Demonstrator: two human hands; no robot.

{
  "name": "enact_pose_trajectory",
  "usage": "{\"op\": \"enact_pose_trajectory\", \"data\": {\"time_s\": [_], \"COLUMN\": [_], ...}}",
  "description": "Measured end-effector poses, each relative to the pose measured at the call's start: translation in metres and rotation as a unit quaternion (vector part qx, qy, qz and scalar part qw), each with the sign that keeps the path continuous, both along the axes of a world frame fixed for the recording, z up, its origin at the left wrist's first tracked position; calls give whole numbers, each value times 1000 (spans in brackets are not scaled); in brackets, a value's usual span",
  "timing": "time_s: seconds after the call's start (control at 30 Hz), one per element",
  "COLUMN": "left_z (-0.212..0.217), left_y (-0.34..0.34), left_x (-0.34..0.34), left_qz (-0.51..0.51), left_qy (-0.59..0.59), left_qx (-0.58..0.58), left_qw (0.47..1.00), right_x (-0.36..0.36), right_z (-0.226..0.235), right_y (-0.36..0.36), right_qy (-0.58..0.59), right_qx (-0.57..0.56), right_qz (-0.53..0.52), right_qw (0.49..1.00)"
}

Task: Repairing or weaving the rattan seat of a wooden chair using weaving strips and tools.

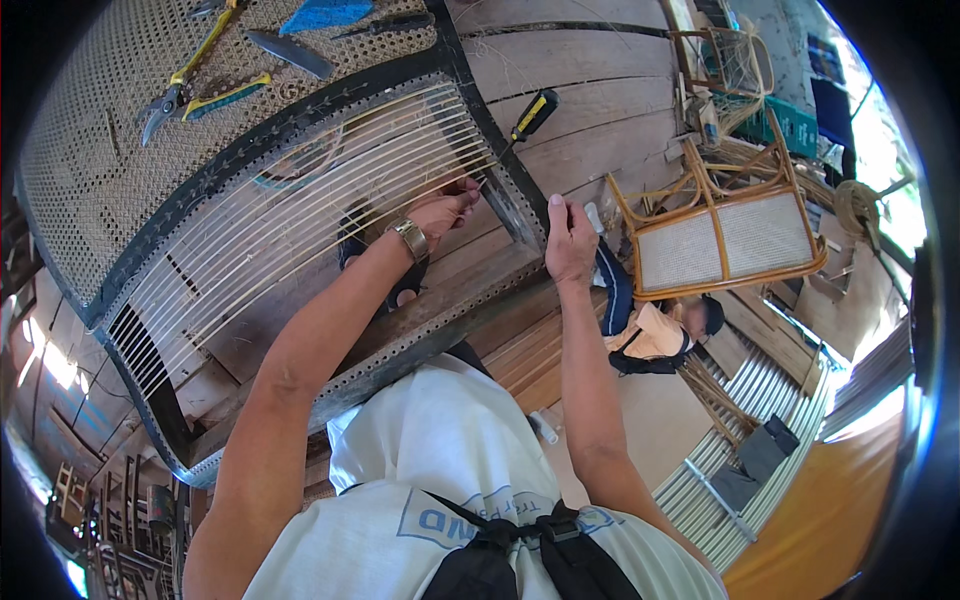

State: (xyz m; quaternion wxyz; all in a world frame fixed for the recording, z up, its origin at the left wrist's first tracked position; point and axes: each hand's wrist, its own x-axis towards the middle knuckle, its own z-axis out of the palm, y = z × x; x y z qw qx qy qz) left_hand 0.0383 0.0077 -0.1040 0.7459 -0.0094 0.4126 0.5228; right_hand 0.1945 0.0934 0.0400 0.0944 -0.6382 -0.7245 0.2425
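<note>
We have two hands at one wooden seat frame point(450, 300), which lies across our lap and in front of us, its long axis running from lower left to upper right. More than ten pale cane strands point(300, 195) cross its opening along that same axis; they are too fine for us to count exactly. Our left hand point(447, 212), one watch point(410, 240) on its wrist, pinches what looks like a strand's end beside the right-hand rail. Our right hand point(570, 240) is at that rail's near corner, thumb raised and fingers curled; we cannot tell whether it grips anything.

One screwdriver point(535, 115) stands tilted at the right-hand rail, handle up and away. On the woven cane panel point(90, 190) we count one pair of pruning shears point(175, 95), handles spread, one knife blade point(290, 54) and one blue piece point(325, 14). One green box point(790, 130) sits at upper right, contents unclear, beyond one rattan chair point(718, 240) with two pale panels.
</note>
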Motion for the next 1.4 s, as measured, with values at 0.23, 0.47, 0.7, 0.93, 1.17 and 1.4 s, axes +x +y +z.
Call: {"op": "enact_pose_trajectory", "data": {"time_s": [0.23,0.47,0.7,0.93,1.17,1.4], "left_z": [-3,-28,-34,-9,-1,-2], "left_y": [1,9,11,8,1,4], "left_x": [-1,5,11,4,2,-1], "left_qz": [2,20,53,-23,9,-27], "left_qy": [36,133,153,76,28,50], "left_qx": [19,60,109,11,-13,18], "left_qw": [999,989,981,997,999,998], "right_x": [0,1,1,1,3,2], "right_z": [-1,-2,0,0,-2,0], "right_y": [-1,1,0,0,0,0], "right_qy": [17,12,20,22,24,23], "right_qx": [-5,-1,1,2,1,6], "right_qz": [1,4,-6,-5,-3,1], "right_qw": [1000,1000,1000,1000,1000,1000]}}
